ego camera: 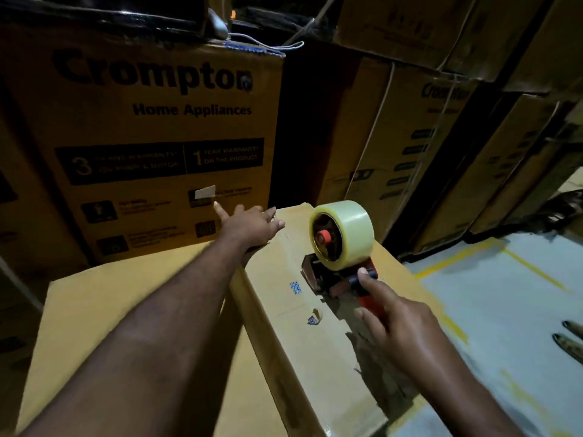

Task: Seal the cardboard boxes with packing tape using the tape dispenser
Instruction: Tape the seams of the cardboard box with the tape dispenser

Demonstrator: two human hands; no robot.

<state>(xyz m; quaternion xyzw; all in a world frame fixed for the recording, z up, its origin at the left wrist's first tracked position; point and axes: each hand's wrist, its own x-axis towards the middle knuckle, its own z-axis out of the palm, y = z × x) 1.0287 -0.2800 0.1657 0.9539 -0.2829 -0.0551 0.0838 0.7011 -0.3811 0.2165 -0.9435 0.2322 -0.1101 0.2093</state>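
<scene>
Warehouse for sure: Crompton appliance cartons (pixel 151 127) stacked high far side, yellow painted floor lines (pixel 454 259) right.

I see dim, warm light over stacked printed cartons (pixel 164 127) walling the back, and a grey floor (pixel 504 310) marked with yellow lines (pixel 454 258) at right.

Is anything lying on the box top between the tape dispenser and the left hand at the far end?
Nothing visible does. Between the tape dispenser, held by the right hand, and the left hand the box top is bare cardboard. A flat blue sticker lies beside the dispenser, off that line.
</scene>
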